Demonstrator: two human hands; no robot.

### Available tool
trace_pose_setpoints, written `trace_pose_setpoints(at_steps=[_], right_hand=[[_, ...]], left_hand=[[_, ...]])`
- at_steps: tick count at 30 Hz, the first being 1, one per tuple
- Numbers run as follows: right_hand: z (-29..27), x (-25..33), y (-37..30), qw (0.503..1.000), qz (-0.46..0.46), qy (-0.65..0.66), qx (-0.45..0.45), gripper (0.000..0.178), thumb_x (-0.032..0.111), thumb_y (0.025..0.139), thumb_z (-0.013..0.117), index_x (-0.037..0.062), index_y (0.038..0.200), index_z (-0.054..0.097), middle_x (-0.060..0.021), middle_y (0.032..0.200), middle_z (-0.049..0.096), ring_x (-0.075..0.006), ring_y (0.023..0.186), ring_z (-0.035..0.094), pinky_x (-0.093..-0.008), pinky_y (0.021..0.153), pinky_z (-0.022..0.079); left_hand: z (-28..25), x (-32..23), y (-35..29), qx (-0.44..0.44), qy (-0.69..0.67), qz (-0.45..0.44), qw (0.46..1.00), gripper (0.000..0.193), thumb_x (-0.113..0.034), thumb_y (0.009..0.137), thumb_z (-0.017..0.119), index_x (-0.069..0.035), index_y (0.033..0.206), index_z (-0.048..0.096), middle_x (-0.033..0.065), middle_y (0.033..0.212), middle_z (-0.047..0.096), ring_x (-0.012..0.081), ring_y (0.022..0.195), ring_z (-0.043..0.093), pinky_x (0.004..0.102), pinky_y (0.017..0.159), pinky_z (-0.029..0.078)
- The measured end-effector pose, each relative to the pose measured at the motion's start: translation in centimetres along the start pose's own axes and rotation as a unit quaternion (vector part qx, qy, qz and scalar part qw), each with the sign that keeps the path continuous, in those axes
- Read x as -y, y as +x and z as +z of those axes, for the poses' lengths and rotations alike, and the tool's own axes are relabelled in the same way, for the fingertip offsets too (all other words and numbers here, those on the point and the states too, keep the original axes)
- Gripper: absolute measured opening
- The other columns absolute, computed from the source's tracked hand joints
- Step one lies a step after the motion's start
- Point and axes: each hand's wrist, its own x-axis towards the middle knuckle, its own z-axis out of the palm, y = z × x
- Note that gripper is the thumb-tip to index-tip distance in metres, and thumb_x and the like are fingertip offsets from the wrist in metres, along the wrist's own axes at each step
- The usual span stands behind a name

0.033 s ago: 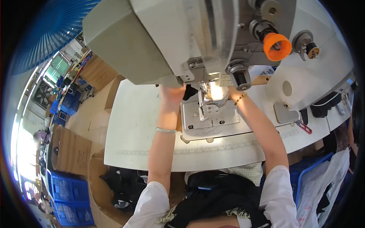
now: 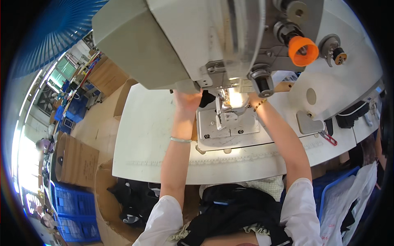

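A large white and grey sewing machine [image 2: 197, 49] fills the top of the head view. Both my arms reach forward under its head, one on each side of the lit needle area [image 2: 234, 99]. My left hand [image 2: 188, 99] is left of the needle, its fingers hidden behind the machine's head. Right beside it shows a small piece of black material [image 2: 208, 99]; whether my fingers hold it is hidden. To the right of the needle, my right hand [image 2: 253, 99] shows only its wrist edge, the fingers covered by the machine. The metal plate [image 2: 230, 128] lies between my forearms.
A red-handled cutter [image 2: 328, 138] lies on the white table [image 2: 143, 135] at right. Black cloth [image 2: 234, 209] rests on my lap. An open carton [image 2: 104, 197] with black pieces stands at lower left, beside blue crates [image 2: 76, 205]. Another blue crate [image 2: 328, 184] is at right.
The machine's head appears slightly farther right in the picture. Both hands stay on either side of the needle area.
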Motion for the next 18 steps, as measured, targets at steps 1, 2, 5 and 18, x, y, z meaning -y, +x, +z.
trace_pose_setpoints(at_steps=[1, 2, 5, 18], right_hand=[[-0.4, -0.7, 0.1, 1.000, 0.011, 0.009, 0.004, 0.019, 0.003, 0.079, 0.044, 0.0009, 0.098, 0.044, -0.0115, 0.088, 0.047, -0.0254, 0.080, 0.048, -0.0291, 0.071, 0.040], [0.1, -0.2, 0.7, 0.999, 0.008, 0.041, 0.012, 0.019, 0.003, 0.079, 0.045, 0.0010, 0.098, 0.044, -0.0113, 0.089, 0.047, -0.0251, 0.080, 0.048, -0.0291, 0.072, 0.040], [-1.3, -1.1, 1.1, 0.996, 0.025, 0.085, 0.031, 0.020, 0.004, 0.079, 0.046, 0.0014, 0.099, 0.045, -0.0107, 0.090, 0.048, -0.0241, 0.081, 0.048, -0.0290, 0.073, 0.040], [-0.7, -1.4, 3.3, 0.951, 0.125, 0.264, 0.104, 0.023, 0.006, 0.079, 0.050, 0.0030, 0.101, 0.046, -0.0081, 0.095, 0.049, -0.0201, 0.087, 0.049, -0.0287, 0.077, 0.041]], left_hand=[[1.4, -1.7, -0.2, -0.064, -0.298, -0.163, 0.939, 0.031, -0.027, 0.084, 0.044, -0.007, 0.107, 0.049, 0.0048, 0.110, 0.051, 0.0190, 0.103, 0.047, 0.0352, 0.085, 0.040], [0.3, -4.2, 0.0, -0.130, -0.552, -0.283, 0.773, 0.036, -0.028, 0.085, 0.044, -0.004, 0.112, 0.046, 0.0076, 0.117, 0.047, 0.0229, 0.109, 0.044, 0.0414, 0.092, 0.037], [-0.2, -1.4, -0.3, 0.036, -0.700, -0.215, 0.680, 0.033, -0.026, 0.086, 0.043, -0.004, 0.110, 0.044, 0.0075, 0.111, 0.049, 0.0215, 0.105, 0.046, 0.0369, 0.087, 0.041], [1.9, -8.7, -1.5, -0.031, -0.139, -0.292, 0.946, 0.033, -0.032, 0.083, 0.044, -0.002, 0.072, 0.053, 0.0057, 0.056, 0.054, 0.0106, 0.047, 0.049, 0.0219, 0.050, 0.040]])
